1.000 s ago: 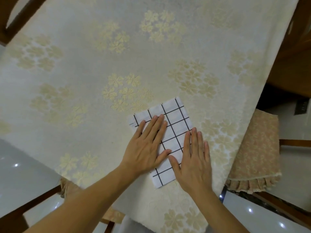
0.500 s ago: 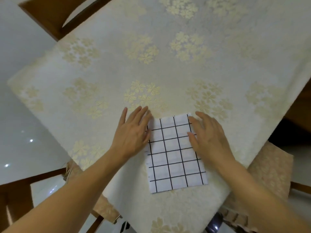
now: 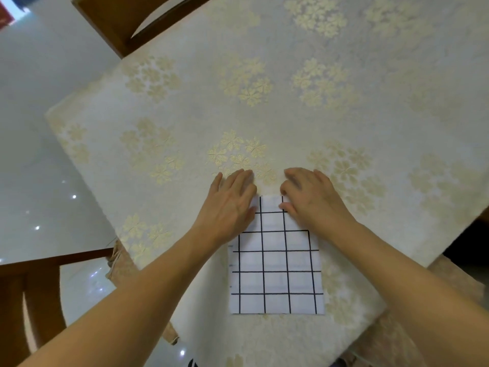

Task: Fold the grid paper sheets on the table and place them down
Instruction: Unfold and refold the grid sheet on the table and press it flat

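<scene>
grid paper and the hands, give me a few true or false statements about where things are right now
1. The grid paper lies flat on the tablecloth. True.
2. Both hands rest at the paper's near edge. False: the left hand and right hand are at its far edge.
3. The left hand holds the paper up in the air. False: it lies palm down, and the paper stays on the cloth.
4. A wooden chair stands at the far side of the table. True.
5. Several grid sheets lie spread over the cloth. False: only one piece shows.
</scene>
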A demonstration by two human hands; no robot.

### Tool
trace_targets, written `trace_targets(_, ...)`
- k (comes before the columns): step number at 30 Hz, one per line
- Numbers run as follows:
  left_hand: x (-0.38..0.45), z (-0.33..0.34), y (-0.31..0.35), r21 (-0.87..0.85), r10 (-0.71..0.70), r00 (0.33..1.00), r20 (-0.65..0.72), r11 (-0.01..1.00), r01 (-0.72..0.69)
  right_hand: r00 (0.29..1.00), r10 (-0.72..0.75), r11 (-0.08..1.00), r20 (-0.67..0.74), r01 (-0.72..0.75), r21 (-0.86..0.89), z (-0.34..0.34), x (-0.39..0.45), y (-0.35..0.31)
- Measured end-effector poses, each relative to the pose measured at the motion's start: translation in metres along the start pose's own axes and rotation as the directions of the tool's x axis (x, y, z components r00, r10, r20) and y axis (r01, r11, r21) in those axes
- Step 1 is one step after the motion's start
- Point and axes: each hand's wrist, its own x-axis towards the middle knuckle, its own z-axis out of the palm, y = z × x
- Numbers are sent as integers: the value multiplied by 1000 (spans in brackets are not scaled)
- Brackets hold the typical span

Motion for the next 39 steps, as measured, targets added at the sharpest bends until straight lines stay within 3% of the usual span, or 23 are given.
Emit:
trace_targets(7,5,3,3,-51,-7,1000,3,999,7,981,31,999,190,-29,-13,0,12,5)
trace_targets(15,16,-3,1,-152,67,998,-11,986,-68,996,-48,994,-70,55,94,-12,-1,3)
trace_targets(19,22,-9,2,-137,119,991,-68,982,-128,993,-60,989,-103,73,127,-30,0,8)
trace_targets(25,20,-27,5,-14,151,972,-177,988,-156,983,-40,997,177,28,68,-61,15,3)
trace_targets(27,14,-34,7,12,138,969,-207,990,-139,979,-63,998,194,61,20,-70,14,-5)
trace_targets(33,-19,-59,22,16,109,954,-280,994,-109,996,-87,995,18,87,-46,-89,-25,-33)
trace_targets(39,-66,-48,39,-67,102,955,-277,990,-125,988,-37,999,-152,33,-32,-58,-75,-61)
